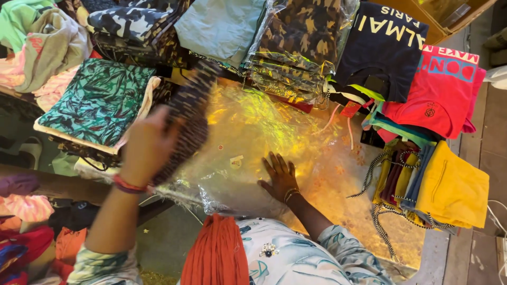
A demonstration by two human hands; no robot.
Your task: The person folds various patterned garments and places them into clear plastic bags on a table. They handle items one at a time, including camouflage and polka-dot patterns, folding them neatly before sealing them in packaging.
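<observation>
While you are leaning over the clear plastic bag (248, 137):
Right hand (280, 177): you are pressing it flat on the bag, fingers spread apart.
Left hand (148, 145): you are clamping it on a dark patterned cloth (193, 111), blurred, over the bag's left edge.
Yellow shirt (454, 187): lying right of the bag.

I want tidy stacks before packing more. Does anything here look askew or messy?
Yes. Braided drawstrings spill loose from the folded pile at the right edge, trailing over the clear plastic sheet. The sheet itself lies crumpled under the right hand.
</observation>
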